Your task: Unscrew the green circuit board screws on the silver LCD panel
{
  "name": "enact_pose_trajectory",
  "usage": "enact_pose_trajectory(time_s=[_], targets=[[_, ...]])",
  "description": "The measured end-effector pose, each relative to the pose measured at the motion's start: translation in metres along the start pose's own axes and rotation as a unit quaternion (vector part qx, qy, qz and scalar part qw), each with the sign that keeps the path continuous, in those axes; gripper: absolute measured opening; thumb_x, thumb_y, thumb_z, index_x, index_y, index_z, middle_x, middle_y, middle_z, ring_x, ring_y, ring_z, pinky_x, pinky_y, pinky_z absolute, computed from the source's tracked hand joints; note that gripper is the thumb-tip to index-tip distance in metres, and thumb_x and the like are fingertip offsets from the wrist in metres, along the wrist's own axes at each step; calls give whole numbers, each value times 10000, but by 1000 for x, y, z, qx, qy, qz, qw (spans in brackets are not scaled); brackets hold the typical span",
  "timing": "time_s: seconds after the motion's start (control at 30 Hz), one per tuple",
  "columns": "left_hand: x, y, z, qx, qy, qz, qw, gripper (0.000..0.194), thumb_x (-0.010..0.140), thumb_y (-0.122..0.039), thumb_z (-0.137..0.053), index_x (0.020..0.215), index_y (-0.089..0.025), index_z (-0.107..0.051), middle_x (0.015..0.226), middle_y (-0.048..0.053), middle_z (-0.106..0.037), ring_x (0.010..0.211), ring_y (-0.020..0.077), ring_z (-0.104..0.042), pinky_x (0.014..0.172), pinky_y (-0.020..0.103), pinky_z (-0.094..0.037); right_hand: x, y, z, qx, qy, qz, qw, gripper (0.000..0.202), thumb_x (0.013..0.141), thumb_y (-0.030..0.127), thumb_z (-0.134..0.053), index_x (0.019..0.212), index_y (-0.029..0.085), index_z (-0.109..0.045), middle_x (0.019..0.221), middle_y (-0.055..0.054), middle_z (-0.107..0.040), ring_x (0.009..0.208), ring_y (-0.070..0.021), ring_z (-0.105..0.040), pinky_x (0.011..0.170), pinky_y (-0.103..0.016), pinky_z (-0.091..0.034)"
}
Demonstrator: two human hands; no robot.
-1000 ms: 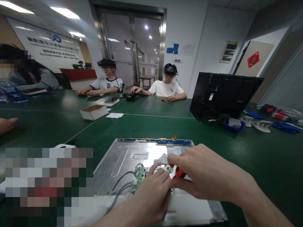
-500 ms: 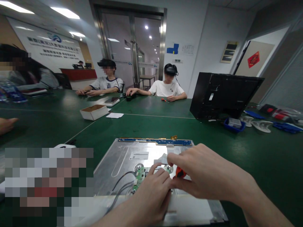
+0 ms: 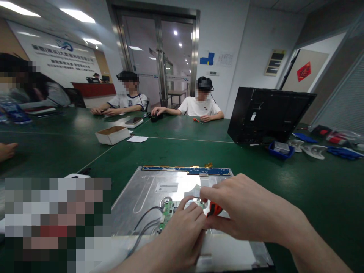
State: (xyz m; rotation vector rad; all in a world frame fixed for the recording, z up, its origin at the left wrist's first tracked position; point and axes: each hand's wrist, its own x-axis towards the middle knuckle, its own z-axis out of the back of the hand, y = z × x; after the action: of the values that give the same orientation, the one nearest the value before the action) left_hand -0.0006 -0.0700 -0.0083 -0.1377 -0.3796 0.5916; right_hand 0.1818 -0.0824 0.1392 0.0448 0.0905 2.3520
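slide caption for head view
Right hand holds an orange tool handle, left hand over the green circuit board on a metal panel.

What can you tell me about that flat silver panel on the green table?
The flat, silver, metal-looking panel lies on the green table. A narrow blue circuit strip runs along its far edge; a white paper-like label, a green circuit board and dark cables sit nearer, and a pale band crosses its near side. The left hand and right hand hide part of it; whether they touch the metal is unclear.
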Motion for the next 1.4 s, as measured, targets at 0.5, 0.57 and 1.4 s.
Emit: enact_pose_trajectory(time_s=[0.5, 0.57, 1.4], targets=[[-1, 1, -2, -2, -7, -4, 1000, 262, 812, -174, -526, 1067, -223, -563, 1005, 58, -653, 997, 253, -589, 1088, 504, -295, -1, 0, -1, 6, -1, -23, 1000, 100, 868, 311, -595, 938, 241, -582, 853, -1, -709, 725, -192, -637, 535, -280, -248], [-1, 2, -2, -6, -10, -3, 1000, 272, 810, -174, -529, 1076, -221, -563, 1012, 61, -653, 998, 254, -589, 1090, 508, -293, 1, 0, 0, 2, 0, -31, 1000, 83, 881, 308, -585, 925, 239, -588, 830, -2, -706, 708, -186, -632, 535, -281, -246], [0, 0, 0, -6, -3, 3, 1000, 241, 822, -176, -516, 1052, -214, -575, 1003, 77, -659, 999, 269, -589, 1083, 520, -289, -1, 1, 1, 7, 0, -2, 1000, 121, 851, 216, -566, 971, 222, -559, 887, -17, -704, 756, -195, -642, 555, -283, -302]])
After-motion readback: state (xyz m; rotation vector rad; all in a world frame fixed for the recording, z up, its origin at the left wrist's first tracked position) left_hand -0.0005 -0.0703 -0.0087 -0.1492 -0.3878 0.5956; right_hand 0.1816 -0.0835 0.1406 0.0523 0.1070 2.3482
